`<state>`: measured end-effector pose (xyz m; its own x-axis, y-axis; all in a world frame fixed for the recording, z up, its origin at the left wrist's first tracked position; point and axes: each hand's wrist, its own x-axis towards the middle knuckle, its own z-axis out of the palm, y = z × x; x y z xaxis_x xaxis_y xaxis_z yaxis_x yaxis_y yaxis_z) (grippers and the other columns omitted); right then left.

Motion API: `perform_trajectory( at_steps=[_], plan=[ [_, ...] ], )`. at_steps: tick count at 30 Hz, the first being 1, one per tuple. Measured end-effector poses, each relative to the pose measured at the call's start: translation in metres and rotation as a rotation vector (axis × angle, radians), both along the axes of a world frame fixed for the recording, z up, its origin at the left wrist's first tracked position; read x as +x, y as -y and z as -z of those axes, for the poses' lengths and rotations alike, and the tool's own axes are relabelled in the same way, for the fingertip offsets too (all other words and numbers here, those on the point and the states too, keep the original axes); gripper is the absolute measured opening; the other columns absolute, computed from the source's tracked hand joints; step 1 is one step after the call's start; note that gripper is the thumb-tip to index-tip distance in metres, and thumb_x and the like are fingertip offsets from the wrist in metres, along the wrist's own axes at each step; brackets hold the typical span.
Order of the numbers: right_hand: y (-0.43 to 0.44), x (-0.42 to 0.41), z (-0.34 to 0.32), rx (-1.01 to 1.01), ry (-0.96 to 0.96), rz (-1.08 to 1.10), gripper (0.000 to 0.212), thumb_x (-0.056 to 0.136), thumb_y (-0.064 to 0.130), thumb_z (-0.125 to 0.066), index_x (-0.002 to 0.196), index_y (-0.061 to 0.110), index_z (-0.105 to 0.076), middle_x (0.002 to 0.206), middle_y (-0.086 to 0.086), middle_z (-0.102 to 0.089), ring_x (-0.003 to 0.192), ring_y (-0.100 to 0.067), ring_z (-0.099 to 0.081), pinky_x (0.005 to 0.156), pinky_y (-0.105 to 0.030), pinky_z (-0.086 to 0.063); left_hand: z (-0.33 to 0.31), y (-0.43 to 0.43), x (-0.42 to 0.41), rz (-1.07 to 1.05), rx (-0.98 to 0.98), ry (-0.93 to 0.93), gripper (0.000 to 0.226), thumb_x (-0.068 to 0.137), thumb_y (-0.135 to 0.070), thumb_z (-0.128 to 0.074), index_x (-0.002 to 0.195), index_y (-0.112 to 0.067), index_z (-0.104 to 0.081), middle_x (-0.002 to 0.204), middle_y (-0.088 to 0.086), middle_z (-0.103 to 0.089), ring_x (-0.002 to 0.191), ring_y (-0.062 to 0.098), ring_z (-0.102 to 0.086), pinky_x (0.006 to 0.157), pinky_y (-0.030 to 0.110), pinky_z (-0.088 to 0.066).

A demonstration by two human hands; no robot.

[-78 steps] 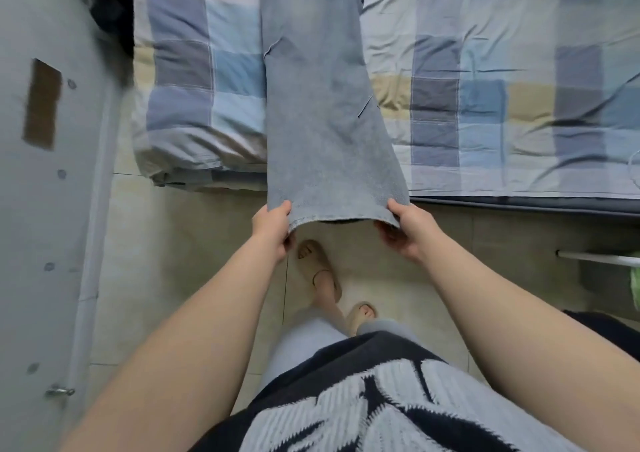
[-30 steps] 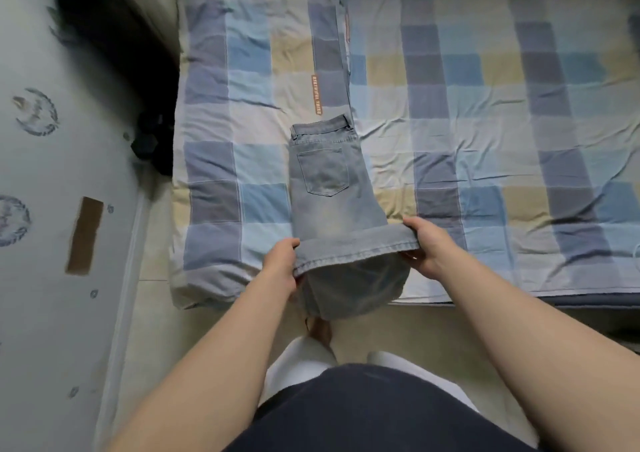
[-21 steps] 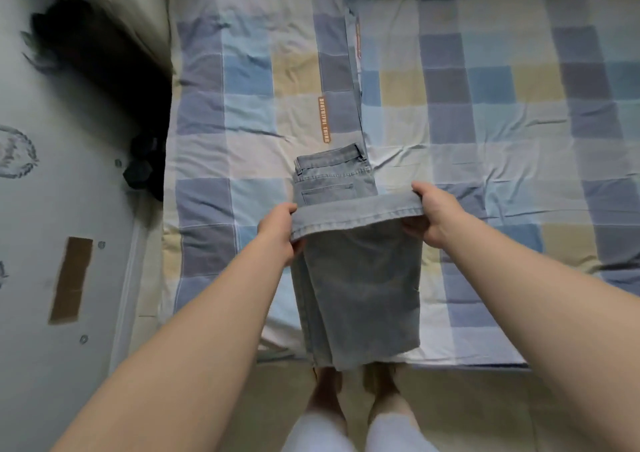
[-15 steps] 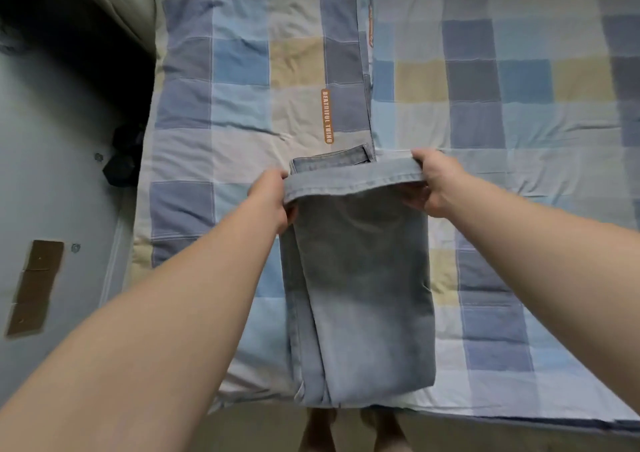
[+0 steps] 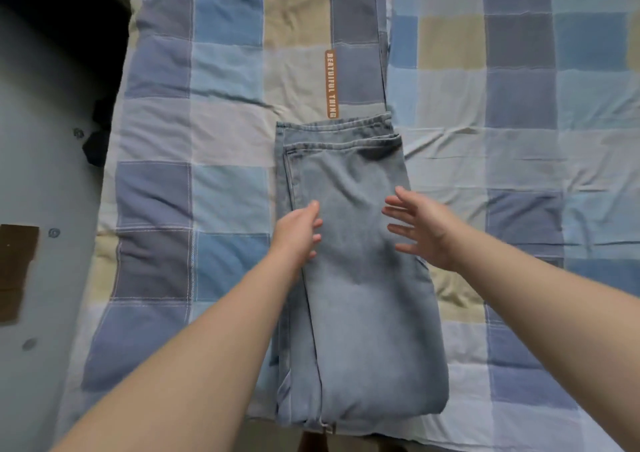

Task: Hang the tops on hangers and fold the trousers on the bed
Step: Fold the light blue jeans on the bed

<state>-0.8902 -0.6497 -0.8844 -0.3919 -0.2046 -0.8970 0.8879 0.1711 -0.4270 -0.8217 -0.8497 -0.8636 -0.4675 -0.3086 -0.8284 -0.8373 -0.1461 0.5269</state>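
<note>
1. Trousers (image 5: 360, 278) of pale blue denim lie folded in half lengthwise and again end to end on the bed (image 5: 519, 146). Their rounded fold sits at the near edge of the mattress, and a little of it reaches just past that edge.
2. Both forearms reach in from below, one on each side of the denim.
3. The left hand (image 5: 298, 233) lies with its fingers straight at the left side seam, and it appears to be touching the cloth.
4. The right hand (image 5: 426, 230) has its fingers spread over the right edge; I cannot tell whether it is pressing or hovering. Neither hand grips anything, and the two are apart by the width of the leg.
5. At the far end, the hems lie stacked just short of the waistband.
6. Beyond them, an orange label (image 5: 331, 84) runs along the checked cover.
7. By my judgement the denim is fairly heavy and somewhat stiff. It holds a crease, does not slip and is in no way fragile.
8. For another fold, the best grip is on the two far corners, pinching all the layers together. Carrying them toward the near fold should keep the stack from shearing.
</note>
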Motion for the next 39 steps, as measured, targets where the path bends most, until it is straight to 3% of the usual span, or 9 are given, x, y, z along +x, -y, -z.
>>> perform_trajectory(
  at_steps=[3, 7, 11, 14, 18, 23, 27, 35, 39],
  plan=[
    [-0.018, 0.043, 0.000, 0.052, 0.012, -0.012, 0.044, 0.100, 0.051, -0.048, 0.138, 0.029, -0.054, 0.140, 0.008, -0.058, 0.132, -0.019, -0.049, 0.111, -0.047, -0.034, 0.002, -0.017, 0.044, 0.080, -0.118, -0.067, 0.030, 0.101, -0.036, -0.058, 0.120, -0.015, -0.067, 0.117, 0.000, -0.069, 0.105, 0.018, -0.064, 0.093, 0.033, -0.049],
    [-0.042, 0.117, 0.006, 0.205, -0.068, -0.001, 0.027, 0.100, 0.032, -0.058, 0.126, 0.024, -0.062, 0.132, -0.002, -0.064, 0.116, -0.017, -0.059, 0.093, -0.039, -0.045, 0.006, -0.038, 0.117, 0.323, -0.227, -0.055, 0.040, 0.096, -0.039, -0.064, 0.131, -0.021, -0.063, 0.135, -0.001, -0.062, 0.120, 0.013, -0.056, 0.106, 0.031, -0.043],
    [-0.065, 0.189, 0.020, 0.429, -0.201, -0.086, 0.057, 0.096, 0.029, -0.065, 0.147, 0.017, -0.045, 0.148, -0.007, -0.048, 0.136, -0.024, -0.045, 0.115, -0.045, -0.036, 0.015, -0.055, 0.186, 0.645, -0.640, 0.081, 0.062, 0.088, -0.058, -0.062, 0.144, -0.038, -0.044, 0.162, -0.009, -0.030, 0.148, 0.020, -0.023, 0.119, 0.046, -0.020],
    [-0.075, 0.228, 0.033, 0.473, -0.112, -0.080, 0.073, 0.089, 0.039, -0.072, 0.150, 0.020, -0.036, 0.151, -0.007, -0.042, 0.137, -0.029, -0.044, 0.114, -0.052, -0.037, 0.026, -0.061, 0.221, 0.529, -0.758, 0.163, 0.086, 0.082, -0.067, -0.063, 0.153, -0.034, -0.028, 0.167, -0.004, -0.018, 0.150, 0.024, -0.019, 0.118, 0.048, -0.018],
    [-0.074, 0.258, 0.042, 0.245, 0.062, 0.096, 0.028, 0.088, 0.039, -0.075, 0.107, 0.036, -0.056, 0.119, 0.011, -0.065, 0.100, -0.011, -0.063, 0.076, -0.040, -0.054, 0.039, -0.059, 0.237, 0.304, -0.641, 0.248, 0.108, 0.073, -0.073, -0.069, 0.156, -0.028, -0.018, 0.163, 0.004, -0.024, 0.144, 0.034, -0.031, 0.114, 0.048, -0.029],
    [-0.076, 0.258, 0.037, 0.196, 0.135, 0.186, 0.040, 0.080, 0.046, -0.079, 0.111, 0.028, -0.062, 0.103, 0.006, -0.073, 0.088, -0.014, -0.067, 0.069, -0.033, -0.053, 0.043, -0.050, 0.230, 0.177, -0.515, 0.259, 0.113, 0.065, -0.065, -0.082, 0.150, -0.019, -0.023, 0.148, 0.012, -0.044, 0.130, 0.032, -0.051, 0.105, 0.041, -0.041],
    [-0.079, 0.257, 0.026, 0.128, 0.264, 0.159, 0.029, 0.085, 0.041, -0.077, 0.090, 0.023, -0.055, 0.055, 0.003, -0.044, 0.041, -0.010, -0.030, 0.045, -0.023, -0.032, 0.038, -0.042, 0.224, 0.074, -0.317, 0.264, 0.087, 0.067, -0.049, -0.089, 0.133, -0.008, -0.049, 0.130, 0.007, -0.064, 0.120, 0.028, -0.061, 0.102, 0.034, -0.047],
    [-0.074, 0.265, -0.024, 0.147, 0.267, 0.202, 0.019, 0.095, 0.031, -0.068, 0.094, 0.020, -0.052, 0.055, 0.001, -0.035, 0.036, -0.010, -0.025, 0.046, -0.023, -0.035, -0.008, -0.033, 0.233, 0.116, -0.170, 0.317, 0.080, 0.069, -0.048, -0.089, 0.130, -0.007, -0.058, 0.123, 0.011, -0.067, 0.110, 0.034, -0.066, 0.095, 0.046, -0.056],
    [-0.072, 0.298, -0.066, 0.166, 0.316, 0.163, 0.019, 0.095, 0.030, -0.068, 0.092, 0.019, -0.053, 0.055, 0.001, -0.042, 0.036, -0.009, -0.029, 0.043, -0.021, -0.037, -0.047, -0.028, 0.266, 0.164, -0.144, 0.391, 0.080, 0.071, -0.049, -0.088, 0.130, -0.006, -0.056, 0.122, 0.015, -0.066, 0.107, 0.035, -0.067, 0.066, 0.034, -0.054]
  ],
)
